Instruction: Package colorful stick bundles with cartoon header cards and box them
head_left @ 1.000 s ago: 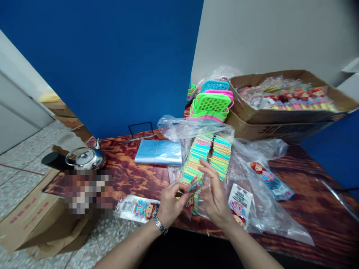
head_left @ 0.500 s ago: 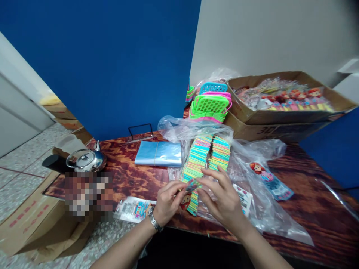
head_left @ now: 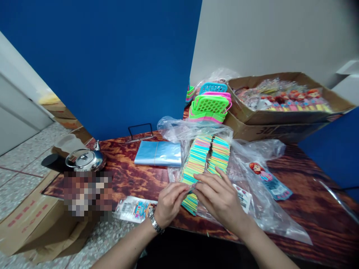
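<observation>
My left hand (head_left: 170, 203), with a metal watch on its wrist, pinches a small shiny printed piece (head_left: 192, 189). From the other side, my right hand (head_left: 217, 198) closes thumb and forefinger on the same piece, its other fingers loosely extended. Most of the piece is hidden by my fingertips, so its kind is unclear. Directly beyond and beneath my hands lie two long rows of thin colourful pieces (head_left: 196, 153) on clear plastic. A printed packet (head_left: 136, 209) lies left of my left wrist. Beside my right hand is a white printed card (head_left: 243, 199).
A stack of blue-tinted plastic bags (head_left: 158, 153) lies behind my left hand. Coloured plastic baskets (head_left: 211, 104) and a cardboard box (head_left: 280, 117) of doll-printed packets stand behind. A metal kettle (head_left: 91, 160) is at left. Clear plastic sheeting (head_left: 269, 213) spreads right, near a doll-printed bag (head_left: 270, 181).
My right fingers have moved left and closed in on the small piece beside my left fingertips. The printed face that showed below my left hand is now hidden.
</observation>
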{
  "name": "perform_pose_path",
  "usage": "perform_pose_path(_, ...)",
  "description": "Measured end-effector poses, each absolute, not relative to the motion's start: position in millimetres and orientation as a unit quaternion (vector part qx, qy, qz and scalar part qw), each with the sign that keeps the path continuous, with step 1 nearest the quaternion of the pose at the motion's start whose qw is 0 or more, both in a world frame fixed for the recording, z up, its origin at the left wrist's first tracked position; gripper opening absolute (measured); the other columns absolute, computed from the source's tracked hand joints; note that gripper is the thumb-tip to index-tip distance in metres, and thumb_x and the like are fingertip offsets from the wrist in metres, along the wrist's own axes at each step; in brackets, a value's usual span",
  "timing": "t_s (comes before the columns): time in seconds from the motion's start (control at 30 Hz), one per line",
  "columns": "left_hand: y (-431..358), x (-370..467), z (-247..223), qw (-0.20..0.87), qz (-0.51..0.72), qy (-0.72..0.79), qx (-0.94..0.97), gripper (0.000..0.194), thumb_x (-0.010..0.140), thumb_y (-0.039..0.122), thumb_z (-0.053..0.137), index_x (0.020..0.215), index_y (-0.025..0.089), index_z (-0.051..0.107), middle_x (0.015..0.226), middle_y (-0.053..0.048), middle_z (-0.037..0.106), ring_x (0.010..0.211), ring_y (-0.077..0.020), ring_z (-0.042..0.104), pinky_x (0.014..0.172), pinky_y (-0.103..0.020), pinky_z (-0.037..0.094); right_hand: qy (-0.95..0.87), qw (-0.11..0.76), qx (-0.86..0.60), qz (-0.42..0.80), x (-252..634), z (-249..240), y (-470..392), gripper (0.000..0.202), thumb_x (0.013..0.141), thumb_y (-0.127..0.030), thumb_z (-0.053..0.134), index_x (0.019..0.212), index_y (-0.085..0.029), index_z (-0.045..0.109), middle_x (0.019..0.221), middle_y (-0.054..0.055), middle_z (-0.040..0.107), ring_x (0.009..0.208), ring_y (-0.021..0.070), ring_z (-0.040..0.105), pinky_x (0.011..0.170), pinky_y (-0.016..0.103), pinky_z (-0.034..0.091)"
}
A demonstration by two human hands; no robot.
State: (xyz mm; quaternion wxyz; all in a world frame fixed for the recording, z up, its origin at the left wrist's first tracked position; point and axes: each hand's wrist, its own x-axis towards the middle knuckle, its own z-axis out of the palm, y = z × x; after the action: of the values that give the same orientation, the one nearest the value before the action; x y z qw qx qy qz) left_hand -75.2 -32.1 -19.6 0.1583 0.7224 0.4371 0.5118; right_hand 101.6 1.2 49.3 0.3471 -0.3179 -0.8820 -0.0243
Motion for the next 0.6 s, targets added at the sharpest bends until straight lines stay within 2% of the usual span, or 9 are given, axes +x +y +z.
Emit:
perform_pose_path(0.17,-34,-75,-21,0.191,0.502,0.441,0.719,0.023,0.085,0.008,0.051,0.103,0.015,0.062,0.094,-0.009,0.067,0.089,-0.0148,0.062,0.080,-0.026,0.052,-0.877,0.361,-0.316,0.016,100,42,4,0.018,0.081,-0.020,0.060,0.098,-0.021,0.061,0.098,0.005,0.068,0.090,0.0157,0.062,0.095,0.040,0.038)
perform_pose_path(0.3,-35,-75,-17,0.201,0.500,0.441,0.718,0.023,0.085,0.010,0.051,0.104,0.015,0.063,0.096,-0.010,0.067,0.091,-0.0153,0.061,0.081,-0.026,0.050,-0.888,0.339,-0.305,0.053,94,41,3,0.013,0.083,-0.022,0.057,0.095,-0.023,0.062,0.105,0.007,0.066,0.094,0.0176,0.061,0.095,0.042,0.039)
perform_pose_path(0.37,-35,-78,-10,0.224,0.494,0.454,0.707,0.020,0.086,0.013,0.049,0.101,0.014,0.064,0.094,-0.009,0.067,0.089,-0.0150,0.062,0.080,-0.025,0.050,-0.883,0.339,-0.311,0.098,96,44,2,0.020,0.085,-0.023,0.054,0.104,-0.023,0.060,0.109,0.007,0.064,0.099,0.0178,0.060,0.094,0.039,0.042)
perform_pose_path(0.5,-21,-110,2,0.258,0.474,0.543,0.643,0.024,0.088,0.026,0.046,0.083,0.013,0.066,0.082,-0.006,0.068,0.075,-0.0146,0.062,0.068,-0.023,0.049,-0.814,0.362,-0.429,0.149,136,41,11,0.037,0.088,-0.030,0.046,0.124,-0.023,0.047,0.108,0.007,0.065,0.094,0.0173,0.063,0.081,0.031,0.050)
perform_pose_path(0.53,-13,-123,2,0.259,0.465,0.573,0.623,0.026,0.087,0.030,0.046,0.084,0.013,0.066,0.080,-0.005,0.068,0.073,-0.0150,0.062,0.066,-0.023,0.049,-0.795,0.356,-0.470,0.142,154,34,17,0.036,0.088,-0.032,0.045,0.123,-0.022,0.048,0.107,0.007,0.065,0.091,0.0177,0.064,0.078,0.030,0.051)
perform_pose_path(0.6,5,-154,-5,0.257,0.444,0.623,0.590,0.032,0.084,0.037,0.048,0.093,0.013,0.066,0.085,-0.006,0.070,0.076,-0.0175,0.064,0.069,-0.025,0.050,-0.783,0.291,-0.539,0.112,193,13,29,0.037,0.087,-0.037,0.045,0.119,-0.021,0.052,0.104,0.009,0.066,0.089,0.0204,0.064,0.075,0.032,0.051)
